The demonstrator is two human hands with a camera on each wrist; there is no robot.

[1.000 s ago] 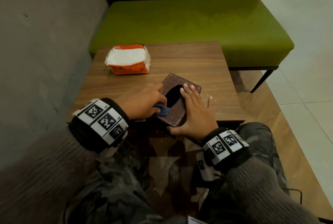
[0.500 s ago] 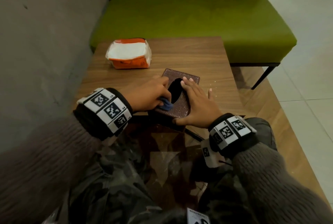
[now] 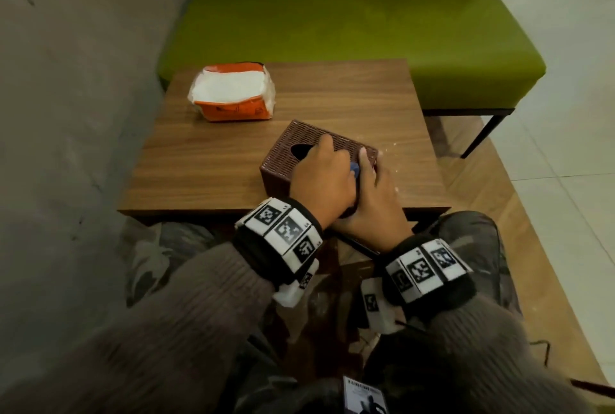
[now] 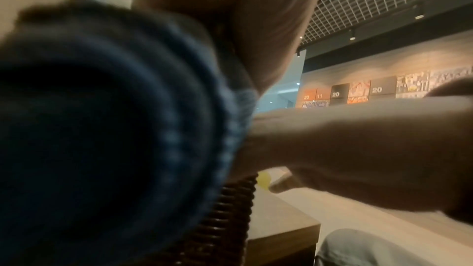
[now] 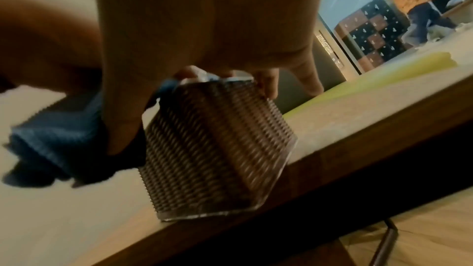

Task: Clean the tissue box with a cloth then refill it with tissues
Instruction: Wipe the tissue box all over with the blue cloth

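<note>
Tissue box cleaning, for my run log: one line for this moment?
left hand: wiping tissue box with cloth | right hand: steadying box

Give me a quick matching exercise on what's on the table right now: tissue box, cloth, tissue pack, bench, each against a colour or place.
Things:
1. tissue box
2. cloth
3. tissue pack
4. bench

Descriptions:
A. green, beyond the far edge of the table
B. blue, held in the left hand
C. orange and white, at the table's far left corner
D. brown woven, steadied by the right hand near the table's near edge

Pairs: 1-D, 2-B, 3-C, 4-A
</note>
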